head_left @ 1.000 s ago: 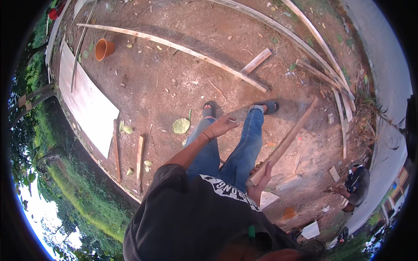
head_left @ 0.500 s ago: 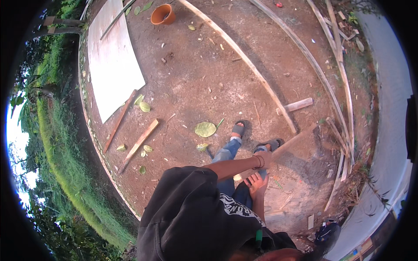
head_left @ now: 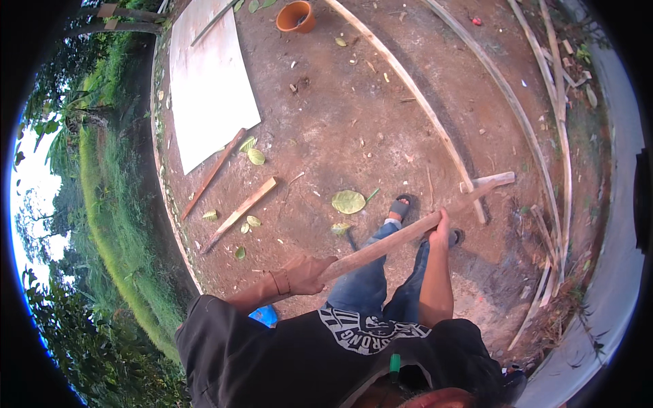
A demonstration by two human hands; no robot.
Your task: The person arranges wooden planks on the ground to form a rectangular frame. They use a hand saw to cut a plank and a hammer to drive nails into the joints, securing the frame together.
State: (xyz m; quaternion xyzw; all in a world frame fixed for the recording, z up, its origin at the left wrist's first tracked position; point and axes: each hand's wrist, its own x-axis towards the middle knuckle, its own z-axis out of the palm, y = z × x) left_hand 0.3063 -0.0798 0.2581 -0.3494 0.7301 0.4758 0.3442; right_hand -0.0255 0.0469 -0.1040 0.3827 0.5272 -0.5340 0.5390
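Head view, person standing on bare reddish-brown dirt ground (head_left: 354, 129), packed and gritty, strewn with small chips.

Held item: one long, straight, rough-sawn wooden pole (head_left: 401, 236), pale brown, running from lower left up to the right across the person's legs. Left hand (head_left: 304, 273) has its fingers wrapped around the near end of the pole; right hand (head_left: 441, 234) has its fingers curled over the pole farther along. The far end of the pole lies close to a short pale wooden block (head_left: 491, 181); contact there cannot be told.

Count of other items:
- One flat white rectangular board (head_left: 207, 95) lying on the dirt at upper left, smooth-faced.
- One terracotta-orange round pot (head_left: 296, 15), open, at the top edge.
- Two short wooden sticks left of centre: one darker reddish stick (head_left: 213, 173) touching the board's lower edge, one lighter flat stick (head_left: 242, 211) just beside it.
- Several long thin pale wooden strips; one (head_left: 415, 95) crosses the ground diagonally, others (head_left: 544, 136) bunch along the right side near a grey wall (head_left: 622, 224).
- One large round yellow-green leaf (head_left: 348, 201) near the feet; smaller leaves are scattered about.

Grass bank (head_left: 115, 204) borders the dirt at left.
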